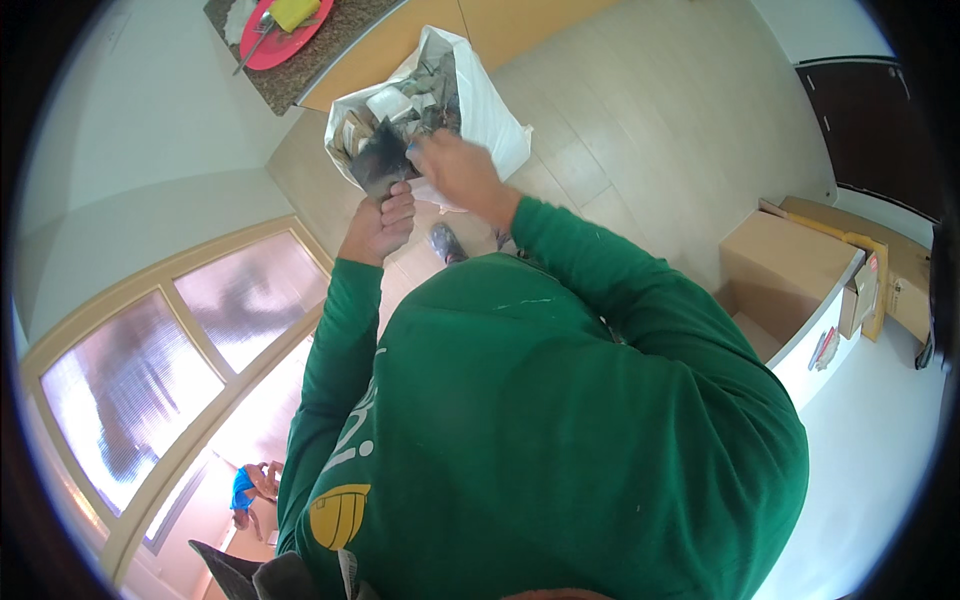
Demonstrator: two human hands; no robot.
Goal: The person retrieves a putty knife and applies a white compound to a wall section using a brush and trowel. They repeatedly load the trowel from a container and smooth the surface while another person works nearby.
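1. Pale floor spans the upper middle and upper right of the frame.
2. Speckled worktop occupies the upper left.
3. White bag stands open at upper middle, with mixed contents.
4. Right hand is at the bag's near side, fingers curled; blur prevents telling whether it grips anything.
5. Left hand is closed around the near end of a dark item.
6. Dark item appears over the bag's mouth, upper middle; kind undetermined. Advised: keep the left grip firm, the item above the opening, right fingertips clear of the contents.
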